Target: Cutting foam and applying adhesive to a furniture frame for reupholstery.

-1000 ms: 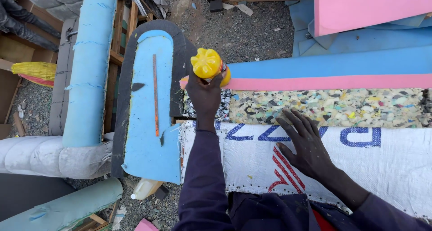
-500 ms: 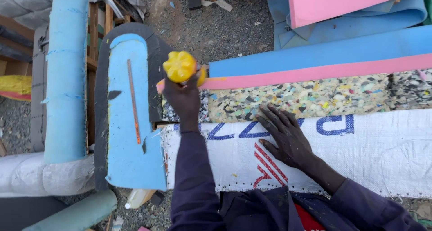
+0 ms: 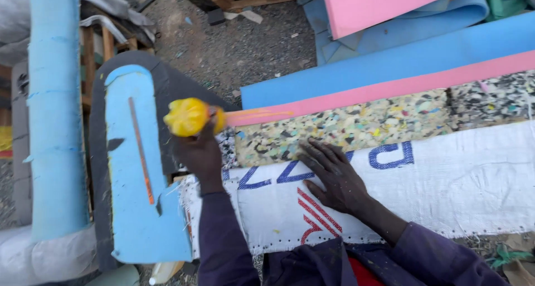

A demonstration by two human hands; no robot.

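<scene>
Two hands at work on layered foam.

Right hand (image 3: 334, 177) lies flat, fingers spread, on the woven white sack (image 3: 446, 180); left hand (image 3: 203, 155) clamps a yellow bottle (image 3: 189, 117) at the speckled foam slab's (image 3: 345, 127) end, its nozzle hidden.

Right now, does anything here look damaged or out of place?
Yes. The white woven sack under the right hand has a frayed left edge with loose threads. The blue foam piece beside the left hand shows small tears.
</scene>
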